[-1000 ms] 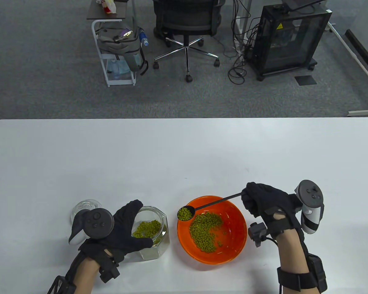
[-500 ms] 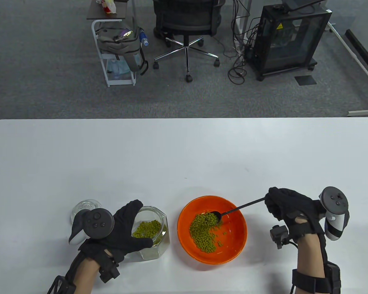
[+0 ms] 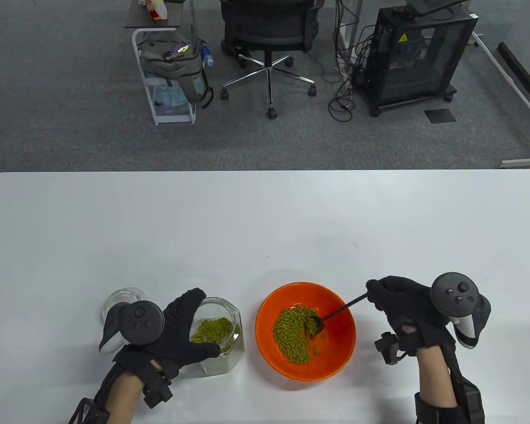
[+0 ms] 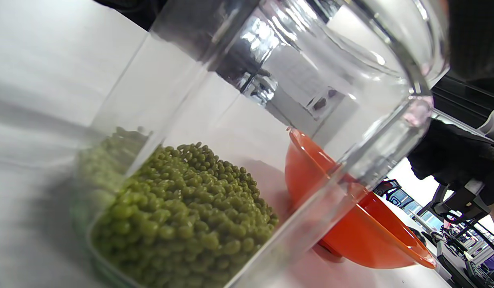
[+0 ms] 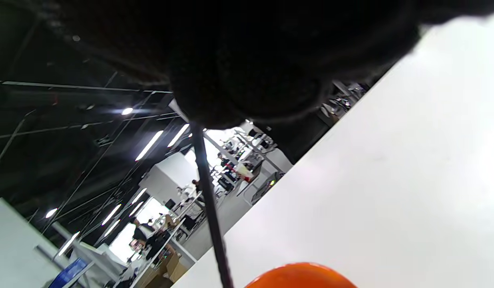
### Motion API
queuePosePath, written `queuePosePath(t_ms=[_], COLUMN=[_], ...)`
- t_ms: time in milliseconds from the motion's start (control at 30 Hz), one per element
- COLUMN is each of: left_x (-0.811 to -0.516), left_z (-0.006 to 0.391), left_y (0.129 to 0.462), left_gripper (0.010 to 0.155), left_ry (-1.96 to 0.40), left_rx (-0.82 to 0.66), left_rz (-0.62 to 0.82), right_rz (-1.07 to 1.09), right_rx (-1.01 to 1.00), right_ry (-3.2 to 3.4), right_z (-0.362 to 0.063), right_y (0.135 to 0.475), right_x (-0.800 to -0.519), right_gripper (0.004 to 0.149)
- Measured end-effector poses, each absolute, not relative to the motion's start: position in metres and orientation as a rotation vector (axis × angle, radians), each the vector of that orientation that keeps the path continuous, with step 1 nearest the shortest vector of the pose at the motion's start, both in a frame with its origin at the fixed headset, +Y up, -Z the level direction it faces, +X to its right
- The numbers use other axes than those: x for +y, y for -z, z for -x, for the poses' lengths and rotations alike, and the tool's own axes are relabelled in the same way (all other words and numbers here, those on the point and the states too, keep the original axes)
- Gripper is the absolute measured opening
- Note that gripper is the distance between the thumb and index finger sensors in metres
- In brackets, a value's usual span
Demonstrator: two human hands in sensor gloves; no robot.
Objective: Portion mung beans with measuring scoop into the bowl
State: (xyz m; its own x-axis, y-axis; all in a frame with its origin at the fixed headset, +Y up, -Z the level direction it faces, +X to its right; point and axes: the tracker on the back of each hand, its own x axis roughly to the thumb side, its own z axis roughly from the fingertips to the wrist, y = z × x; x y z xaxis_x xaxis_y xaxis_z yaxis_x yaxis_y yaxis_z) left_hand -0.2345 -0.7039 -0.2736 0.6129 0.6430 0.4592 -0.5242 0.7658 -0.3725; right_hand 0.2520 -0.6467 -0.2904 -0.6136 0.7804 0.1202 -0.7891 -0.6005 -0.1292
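Your right hand (image 3: 404,304) pinches the black measuring scoop (image 3: 331,314) by its handle, head tipped into the mung beans (image 3: 295,333) in the orange bowl (image 3: 335,362), while your left hand (image 3: 176,331) (fingers curled) grips the glass jar (image 3: 229,353).

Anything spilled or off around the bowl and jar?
Nothing stands out. No beans on the table; they sit only in the orange bowl and glass jar. The jar's lid lies behind the left hand.
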Motion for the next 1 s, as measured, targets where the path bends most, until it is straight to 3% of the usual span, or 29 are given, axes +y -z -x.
queuePosePath(t_ms=[400, 633, 833, 1000], left_x=[-0.704, -0.704, -0.704, -0.704], left_z=[0.235, 0.235, 0.235, 0.235], left_y=[0.274, 0.274, 0.274, 0.274], left_gripper=[0.121, 0.121, 0.121, 0.121], left_ry=[-0.676, -0.674, -0.674, -0.672], left_rx=[-0.610, -0.610, -0.610, -0.610], left_rz=[0.209, 0.209, 0.210, 0.208], right_rz=[-0.613, -0.820, -0.881, -0.786], right_rx=[-0.549, -0.691, -0.801, -0.838], right_ry=[-2.433, -2.544, -2.567, -2.450], right_z=[-0.196, -0.173, -0.169, -0.188], right_y=[0.251, 0.228, 0.225, 0.228], right_x=[-0.608, -0.597, -0.598, -0.596], right_gripper=[0.043, 0.042, 0.042, 0.042])
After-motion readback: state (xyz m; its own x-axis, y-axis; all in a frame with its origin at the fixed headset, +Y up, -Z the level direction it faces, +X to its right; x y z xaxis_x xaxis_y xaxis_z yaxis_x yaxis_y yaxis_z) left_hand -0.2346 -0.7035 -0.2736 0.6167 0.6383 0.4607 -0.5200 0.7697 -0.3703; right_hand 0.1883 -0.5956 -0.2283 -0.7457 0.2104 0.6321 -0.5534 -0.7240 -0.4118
